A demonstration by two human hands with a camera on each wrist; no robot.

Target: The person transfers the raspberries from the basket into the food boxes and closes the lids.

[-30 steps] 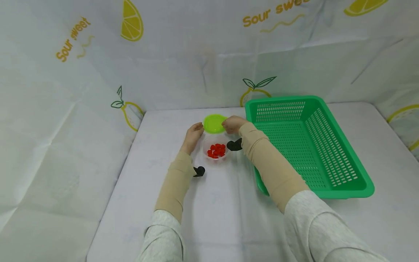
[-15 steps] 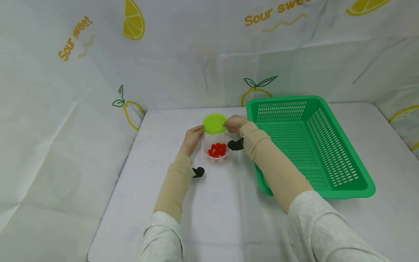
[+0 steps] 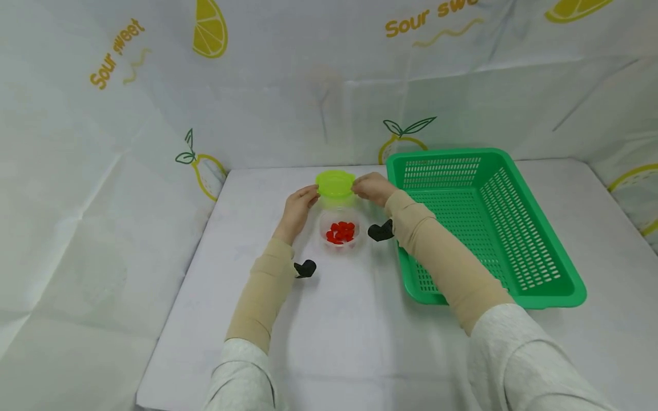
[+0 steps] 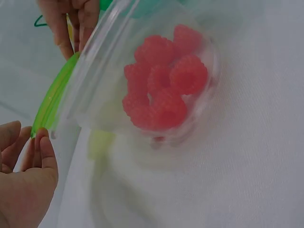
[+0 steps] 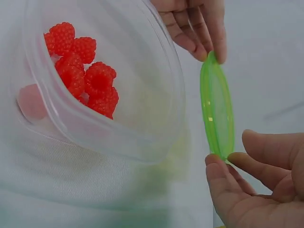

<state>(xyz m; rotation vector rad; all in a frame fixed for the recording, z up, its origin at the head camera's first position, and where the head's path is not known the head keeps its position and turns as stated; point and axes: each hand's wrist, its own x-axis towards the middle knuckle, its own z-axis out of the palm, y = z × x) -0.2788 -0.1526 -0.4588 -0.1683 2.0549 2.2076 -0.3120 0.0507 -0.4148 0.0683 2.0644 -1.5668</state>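
Note:
Both hands pinch a translucent lime-green lid [image 3: 335, 184] at opposite edges, just behind a clear plastic bowl [image 3: 329, 218]. My left hand [image 3: 300, 208] has its fingertips at the lid's left edge. At the right edge are the thumb and fingers of my right hand [image 3: 374, 188]. The lid [image 5: 217, 107] appears edge-on in the right wrist view, apart from the bowl's rim. Several red raspberries [image 3: 341, 232] lie in the bottom of the bowl. They show through the cloudy wall as raspberries [image 4: 161, 78] in the left wrist view.
To the right stands a large green plastic basket [image 3: 418, 294] with slotted walls, its left side beside my right forearm. A white cloth covers the table [image 3: 339, 331]. Behind it hangs a white sheet [image 3: 288, 114] printed with lemons and lettering.
The lid has shifted away from the bowl toward the back, held between both hands, and now looks flatter in the head view. Both hands moved with it; the bowl stays put.

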